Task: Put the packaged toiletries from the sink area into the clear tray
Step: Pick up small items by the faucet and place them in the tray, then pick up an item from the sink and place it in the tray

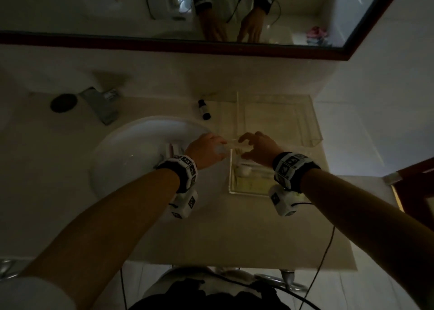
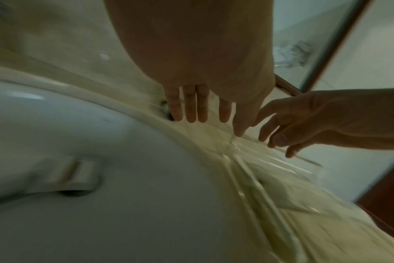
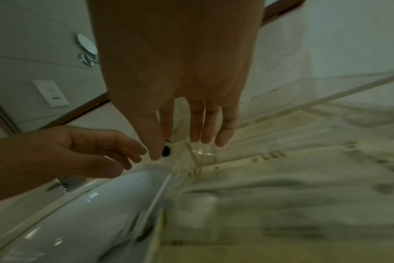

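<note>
The pale stone counter [image 1: 234,227] fills the middle of the head view, and the white basin [image 1: 131,154] sits in its left half, rim bright, bowl in shadow. Right of the basin stands the clear tray [image 1: 314,131], a see-through box with a divider wall running across it; its near compartment [image 1: 232,180], at centre frame, holds a few pale packaged toiletries [image 1: 245,171], blurred and dim, so their kind cannot be told. Along the top edge runs the dark-framed mirror [image 1: 164,44], both forearms reflected in it.

Both hands meet over the tray's left wall, right at centre frame. The left hand [image 1: 206,148] hangs over the basin's right rim, fingers [image 2: 189,106] straight and slightly spread in its wrist view, nothing between them. The right hand [image 1: 258,148] hovers just beside it above the divider, fingers [image 3: 227,128] pointing down and loose, thumb apart, nothing in the grasp. A faint clear strip shows between the two hands in the head view; whether either hand touches it cannot be told.

At upper left sits the grey faucet [image 1: 101,105]. Smallest of all, a little dark-capped bottle [image 1: 204,109] lies on the counter, between the basin rim and the tray's far left corner.
</note>
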